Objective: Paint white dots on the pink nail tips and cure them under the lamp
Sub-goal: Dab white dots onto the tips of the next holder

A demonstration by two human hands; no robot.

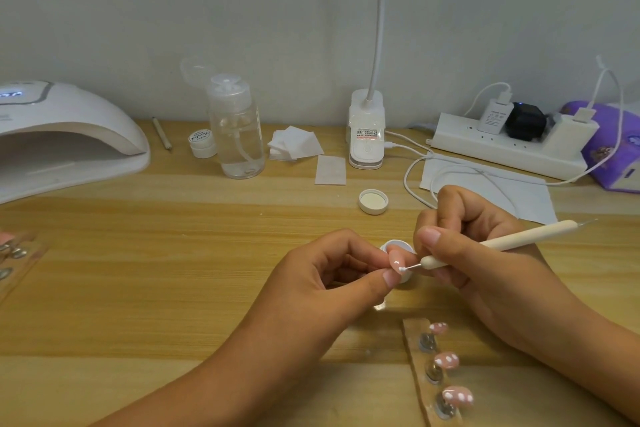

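Left fingers (387, 279) pinch nail tip (396, 258), right fingers (428, 239) grip dotting pen (519, 239), pot (406, 246) behind, lamp (69, 135) left

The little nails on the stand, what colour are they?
Those nail tips are pink with white dots, clearest in the head view.

Held nail tip (396, 259): pink. Dotting pen (519, 240): cream, white paint on its point. Three mounted nail tips (446, 360), near right: pink with white dots. Curing lamp (69, 128), far left: white, blue-lit display. Table (173, 253): pale yellow woodgrain. Pack (609, 146), far right: purple, possibly printed figures
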